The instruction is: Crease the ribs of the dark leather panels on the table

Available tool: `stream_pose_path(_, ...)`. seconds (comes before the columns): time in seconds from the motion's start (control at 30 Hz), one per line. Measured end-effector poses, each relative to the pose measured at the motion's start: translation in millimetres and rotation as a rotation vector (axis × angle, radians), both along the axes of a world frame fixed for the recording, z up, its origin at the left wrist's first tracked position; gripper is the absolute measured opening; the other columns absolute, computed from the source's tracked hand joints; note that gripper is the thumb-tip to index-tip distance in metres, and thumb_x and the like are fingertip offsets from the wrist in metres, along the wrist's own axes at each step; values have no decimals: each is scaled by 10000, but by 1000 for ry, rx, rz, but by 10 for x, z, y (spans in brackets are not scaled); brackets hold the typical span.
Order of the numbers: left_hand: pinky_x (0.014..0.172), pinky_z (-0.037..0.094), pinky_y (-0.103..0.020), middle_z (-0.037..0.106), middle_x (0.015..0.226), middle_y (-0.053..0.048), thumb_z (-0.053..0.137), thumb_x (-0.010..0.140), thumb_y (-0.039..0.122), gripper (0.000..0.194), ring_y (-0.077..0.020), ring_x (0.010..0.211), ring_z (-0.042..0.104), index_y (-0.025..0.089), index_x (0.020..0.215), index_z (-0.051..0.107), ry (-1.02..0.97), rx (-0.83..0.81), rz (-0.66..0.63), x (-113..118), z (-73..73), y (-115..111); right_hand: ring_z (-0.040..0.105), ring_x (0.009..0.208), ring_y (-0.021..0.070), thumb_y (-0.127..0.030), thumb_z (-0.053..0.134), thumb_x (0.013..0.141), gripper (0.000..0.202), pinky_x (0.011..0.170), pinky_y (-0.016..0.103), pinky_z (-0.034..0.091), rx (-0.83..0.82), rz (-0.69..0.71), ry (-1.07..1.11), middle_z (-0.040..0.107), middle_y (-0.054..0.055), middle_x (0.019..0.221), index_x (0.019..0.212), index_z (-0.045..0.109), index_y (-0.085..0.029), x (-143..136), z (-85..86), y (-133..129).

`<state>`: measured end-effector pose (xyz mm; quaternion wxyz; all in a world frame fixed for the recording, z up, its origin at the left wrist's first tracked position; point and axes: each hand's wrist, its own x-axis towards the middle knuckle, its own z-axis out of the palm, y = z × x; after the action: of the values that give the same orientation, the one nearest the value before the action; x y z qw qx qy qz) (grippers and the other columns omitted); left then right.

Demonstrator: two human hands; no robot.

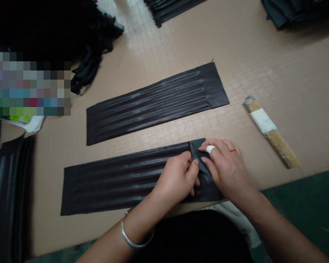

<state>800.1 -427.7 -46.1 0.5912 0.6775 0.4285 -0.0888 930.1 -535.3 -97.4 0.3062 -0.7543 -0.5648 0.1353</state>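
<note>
A black ribbed leather panel (112, 179) lies on the table in front of me, its right end turned up into a small fold. My left hand (178, 173), with a silver bangle at the wrist, is closed and pinches the panel near that fold. Thumb and forefinger of my right hand (226, 162) are drawn together at the panel's dark right end, gripping it beside the fold. White tape wraps one right finger, and a thin red item shows at another. Behind, a second ribbed leather panel (153, 104) lies flat, apart from both hands.
A worn yellowish bar wrapped with white tape (263, 120) rests on the tan table (290, 80) to the right. Stacks of black pieces (11, 193) stand at the left, with more at the back. A large dark heap (44, 29) fills the upper left. The table's front edge runs close to me.
</note>
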Motion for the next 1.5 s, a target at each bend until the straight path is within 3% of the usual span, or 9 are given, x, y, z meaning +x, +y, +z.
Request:
stream_pose_path(0.13,350,333,-169,626,519,42,482,982,387,238,-91,316,512,215,818,486,-35,-176,65,-128,-3,64,548,1124,288,-176,580,977,164,906,445,410,5,-3,-23,641,86,1242,1136,599,-213,-14,-11,4)
stream_pose_path(0.33,339,299,-156,570,451,58,496,975,409,285,-72,298,455,218,768,458,-25,-288,93,-229,-24,128,548,1126,289,-181,598,975,169,896,438,410,17,-6,-47,645,81,1235,1142,601,-212,-21,-22,2)
stream_pose_path(0.7,355,279,-155,591,493,38,559,948,480,355,-64,323,465,203,745,470,-24,-329,228,-505,2,61,556,1127,293,-162,618,964,185,891,441,411,12,-5,-62,652,82,1245,1141,610,-214,-11,-15,-2)
stream_pose_path(0.9,480,464,-187,653,598,13,608,904,344,180,-92,479,588,167,870,598,-134,-155,336,-404,2,-57,555,1148,294,-168,612,955,189,922,459,437,45,63,28,636,94,1239,1137,622,-218,88,2,-16)
stream_pose_path(1.13,465,462,-190,613,544,37,585,909,285,173,-91,435,552,139,994,622,-182,-230,364,-328,-54,-66,553,961,240,-135,576,969,57,864,422,437,102,102,87,610,74,987,985,602,-183,-105,243,38)
stream_pose_path(1.5,484,427,-190,606,549,26,585,895,252,124,-83,455,519,141,920,634,-191,-245,356,-303,-58,-44,535,855,208,-99,532,958,127,838,410,416,98,131,171,584,37,876,904,514,-212,-175,136,151)
